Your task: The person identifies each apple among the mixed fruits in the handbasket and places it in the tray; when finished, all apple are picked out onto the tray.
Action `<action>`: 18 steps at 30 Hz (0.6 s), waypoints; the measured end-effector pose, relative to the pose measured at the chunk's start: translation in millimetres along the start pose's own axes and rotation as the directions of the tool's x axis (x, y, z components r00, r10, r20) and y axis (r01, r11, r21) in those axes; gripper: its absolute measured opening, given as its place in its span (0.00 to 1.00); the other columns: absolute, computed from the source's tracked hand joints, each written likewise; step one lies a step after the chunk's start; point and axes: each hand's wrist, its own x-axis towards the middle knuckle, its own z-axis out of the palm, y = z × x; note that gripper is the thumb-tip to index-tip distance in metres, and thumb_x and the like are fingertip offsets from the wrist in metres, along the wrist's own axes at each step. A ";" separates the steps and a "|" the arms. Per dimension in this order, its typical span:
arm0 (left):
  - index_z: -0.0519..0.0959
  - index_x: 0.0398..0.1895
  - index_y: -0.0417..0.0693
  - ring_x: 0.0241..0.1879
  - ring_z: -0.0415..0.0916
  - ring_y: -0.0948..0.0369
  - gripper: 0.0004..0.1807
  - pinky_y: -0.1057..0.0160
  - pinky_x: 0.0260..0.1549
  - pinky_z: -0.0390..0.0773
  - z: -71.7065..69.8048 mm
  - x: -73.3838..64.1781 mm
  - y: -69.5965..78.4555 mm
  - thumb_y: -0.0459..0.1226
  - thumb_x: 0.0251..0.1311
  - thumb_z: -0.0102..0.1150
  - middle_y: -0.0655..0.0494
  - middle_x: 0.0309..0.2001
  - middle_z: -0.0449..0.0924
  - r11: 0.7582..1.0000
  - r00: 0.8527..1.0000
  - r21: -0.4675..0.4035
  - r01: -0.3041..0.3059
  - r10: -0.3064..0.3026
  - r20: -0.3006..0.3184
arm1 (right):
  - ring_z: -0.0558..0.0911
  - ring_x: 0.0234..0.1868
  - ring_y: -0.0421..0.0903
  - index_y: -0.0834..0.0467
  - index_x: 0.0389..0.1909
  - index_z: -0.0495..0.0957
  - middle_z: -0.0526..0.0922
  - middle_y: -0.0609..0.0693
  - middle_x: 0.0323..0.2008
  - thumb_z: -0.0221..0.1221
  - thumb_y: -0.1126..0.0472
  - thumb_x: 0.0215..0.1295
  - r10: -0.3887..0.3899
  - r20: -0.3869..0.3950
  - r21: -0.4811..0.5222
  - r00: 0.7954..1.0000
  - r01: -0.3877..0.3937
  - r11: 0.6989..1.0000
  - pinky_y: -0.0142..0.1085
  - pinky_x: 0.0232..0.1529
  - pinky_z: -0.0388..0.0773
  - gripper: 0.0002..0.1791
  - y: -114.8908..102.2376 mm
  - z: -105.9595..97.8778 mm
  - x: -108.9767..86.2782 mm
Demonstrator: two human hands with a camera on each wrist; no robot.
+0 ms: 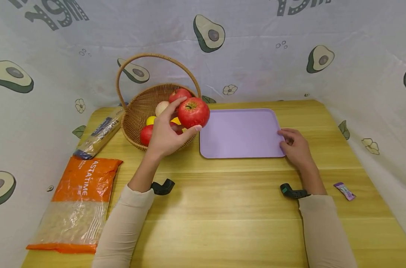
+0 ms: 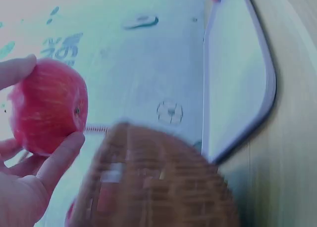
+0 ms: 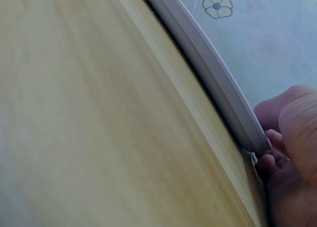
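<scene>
My left hand grips a red apple lifted above the right rim of a wicker basket; the left wrist view shows the apple between thumb and fingers. More red apples and yellow and pale fruit lie inside the basket. An empty lilac tray lies on the wooden table just right of the basket. My right hand holds the tray's right edge with curled fingers; in the right wrist view the fingers pinch the tray rim.
An orange bag of pasta lies at the front left, and a long clear packet left of the basket. A small purple wrapper lies at the right. An avocado-print cloth walls the table on three sides.
</scene>
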 end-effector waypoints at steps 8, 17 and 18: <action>0.65 0.76 0.59 0.62 0.76 0.57 0.45 0.54 0.48 0.87 46.3 8.9 5.5 0.46 0.56 0.77 0.58 0.70 0.71 0.991 0.996 -0.126 0.050 -0.040 0.078 | 0.69 0.53 0.53 0.68 0.66 0.76 0.70 0.65 0.69 0.52 0.68 0.74 0.002 -0.004 -0.003 1.000 -0.002 1.000 0.24 0.42 0.62 0.22 -0.8 1.3 -0.9; 0.62 0.78 0.57 0.66 0.72 0.58 0.48 0.55 0.54 0.85 89.7 22.1 -5.7 0.44 0.56 0.77 0.57 0.73 0.67 0.992 0.987 -0.108 0.065 -0.048 0.152 | 0.69 0.51 0.54 0.70 0.66 0.75 0.70 0.67 0.68 0.51 0.70 0.72 -0.025 -0.031 -0.011 0.999 0.025 1.000 0.28 0.43 0.61 0.23 -0.4 5.1 -1.4; 0.62 0.78 0.58 0.67 0.71 0.58 0.48 0.56 0.55 0.84 94.6 23.7 -7.9 0.44 0.57 0.77 0.57 0.73 0.66 0.993 0.987 -0.095 0.072 -0.057 0.152 | 0.69 0.51 0.54 0.70 0.66 0.74 0.69 0.67 0.69 0.51 0.69 0.72 -0.021 -0.030 -0.016 0.999 0.021 1.000 0.28 0.43 0.61 0.23 -0.4 4.6 -2.0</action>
